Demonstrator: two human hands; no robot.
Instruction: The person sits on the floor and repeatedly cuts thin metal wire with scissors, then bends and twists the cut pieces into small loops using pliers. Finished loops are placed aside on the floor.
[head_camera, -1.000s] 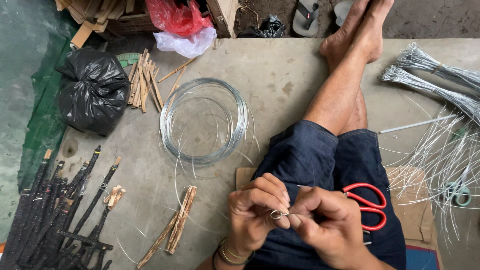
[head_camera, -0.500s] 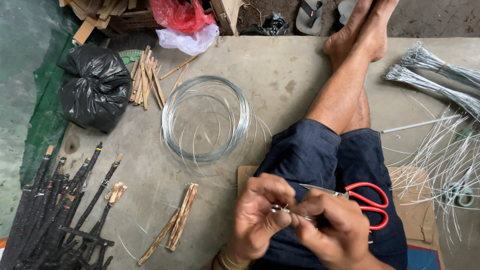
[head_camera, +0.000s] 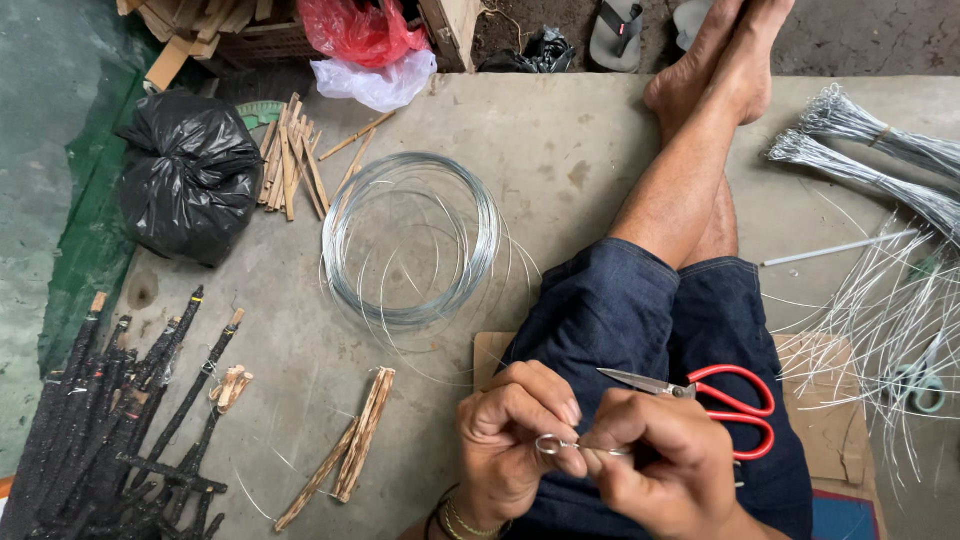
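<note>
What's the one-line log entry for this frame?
left hand: pinching small wire loop | right hand: gripping wire at the loop | red scissors: on lap | wire coil: on floor, untouched

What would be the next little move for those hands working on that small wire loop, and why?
Probably another small twist of the wire end. The left hand pinches a small wire loop while the right hand grips the wire right beside it, so the loop looks formed but perhaps not secured. The red-handled scissors lie untouched on the lap.
</note>
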